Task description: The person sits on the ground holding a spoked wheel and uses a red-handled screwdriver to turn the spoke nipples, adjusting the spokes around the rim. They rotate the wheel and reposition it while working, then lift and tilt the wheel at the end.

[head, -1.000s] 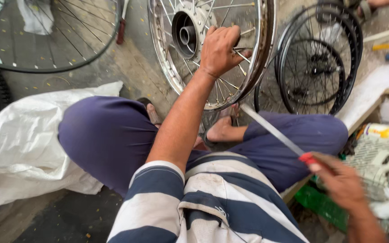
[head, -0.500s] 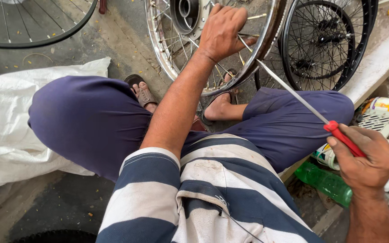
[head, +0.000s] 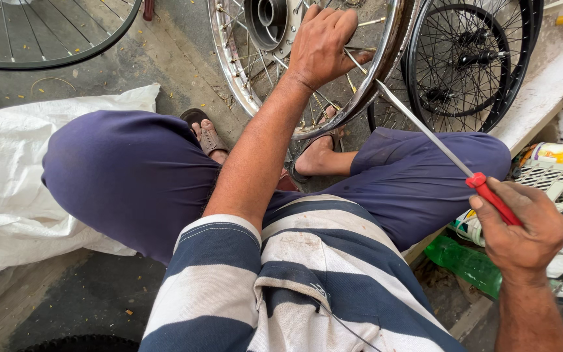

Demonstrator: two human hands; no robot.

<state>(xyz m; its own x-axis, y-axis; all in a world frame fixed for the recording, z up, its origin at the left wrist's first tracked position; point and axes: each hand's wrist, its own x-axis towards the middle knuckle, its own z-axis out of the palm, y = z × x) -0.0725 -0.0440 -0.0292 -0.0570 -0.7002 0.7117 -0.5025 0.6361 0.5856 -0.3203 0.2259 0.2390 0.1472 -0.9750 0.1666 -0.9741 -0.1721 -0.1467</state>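
Observation:
A chrome spoked wheel [head: 237,65] stands upright between my feet. My left hand [head: 320,45] reaches forward and grips its spokes near the shiny rim. My right hand [head: 522,225] is closed around the red handle of a long screwdriver [head: 425,130]. The steel shaft points up and left, and its tip rests at the outer edge of the rim, close to my left fingers. I sit with knees apart in dark blue trousers and a striped shirt.
A black spoked wheel [head: 470,65] leans behind the chrome one at right. Another wheel [head: 53,58] lies at top left. A white sack [head: 14,169] covers the floor at left. A green bottle [head: 464,261], a white plastic basket [head: 555,186] and a can [head: 562,153] sit at right.
My right hand has brought the screwdriver up and forward, so its tip now meets the rim. My view has tilted down a little. The left hand keeps its hold on the spokes.

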